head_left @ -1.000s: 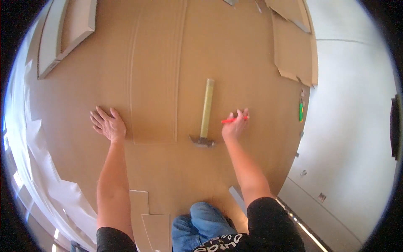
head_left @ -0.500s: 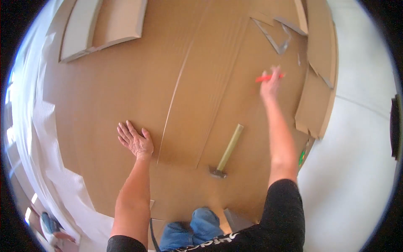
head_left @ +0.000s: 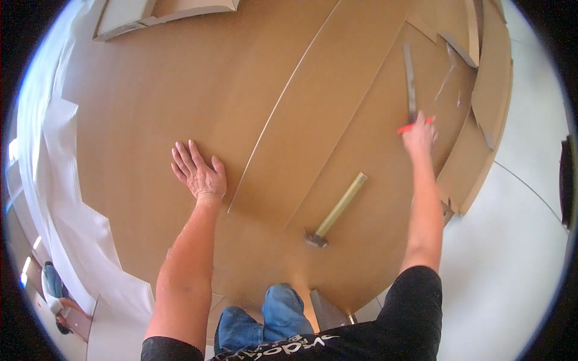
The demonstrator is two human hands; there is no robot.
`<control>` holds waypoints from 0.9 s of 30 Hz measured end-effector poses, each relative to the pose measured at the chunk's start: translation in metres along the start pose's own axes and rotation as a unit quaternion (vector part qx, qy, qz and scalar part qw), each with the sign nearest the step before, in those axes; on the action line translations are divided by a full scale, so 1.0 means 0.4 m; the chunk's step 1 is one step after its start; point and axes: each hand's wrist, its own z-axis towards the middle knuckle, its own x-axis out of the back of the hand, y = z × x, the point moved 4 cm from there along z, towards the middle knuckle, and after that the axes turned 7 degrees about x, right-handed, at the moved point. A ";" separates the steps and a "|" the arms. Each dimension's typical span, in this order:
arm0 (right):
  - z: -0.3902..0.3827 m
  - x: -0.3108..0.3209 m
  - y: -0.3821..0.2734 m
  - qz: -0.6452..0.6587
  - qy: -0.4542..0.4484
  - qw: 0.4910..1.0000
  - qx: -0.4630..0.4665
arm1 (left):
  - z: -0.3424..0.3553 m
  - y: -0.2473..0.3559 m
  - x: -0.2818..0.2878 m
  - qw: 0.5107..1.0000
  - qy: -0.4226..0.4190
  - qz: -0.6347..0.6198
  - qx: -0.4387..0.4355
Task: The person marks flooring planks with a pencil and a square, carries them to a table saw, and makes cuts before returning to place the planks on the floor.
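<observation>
The right grip [head_left: 420,139] is holding a red pencil [head_left: 406,128], which is lying crosswise in the fingers and poking out at both sides. A slim grey metal strip [head_left: 410,81] is reaching away from the far side of that grip, its near end meeting the fingers. The left grip [head_left: 203,179] is resting flat and spread on a wide brown cardboard sheet [head_left: 144,114], holding nothing; the sheet is showing long creases just right of it. A hammer [head_left: 340,204] with a yellowish handle is lying between the two grips, nearer the person.

Half a second ago the right grip was showing only the pencil, and the metal piece was lying beyond it as a bent corner; now the two are meeting. The left grip is still pressing on the sheet.

The fingers are hiding the pencil's middle and the strip's near end, so how firmly the strip is being held is hard to tell. The picture's edge is cutting off the sheet's far end.
</observation>
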 end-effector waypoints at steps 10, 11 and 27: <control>-1.061 -0.352 -0.073 0.275 0.185 0.923 -0.193 | -0.012 0.018 -0.009 1.000 0.021 0.008 -0.021; -1.059 -0.310 -0.159 0.205 0.222 0.940 -0.159 | -0.015 -0.003 -0.010 0.999 0.039 0.004 -0.017; -1.090 -0.392 -0.192 0.293 0.283 0.889 -0.211 | -0.297 -0.560 0.018 0.863 -0.061 -0.473 -0.168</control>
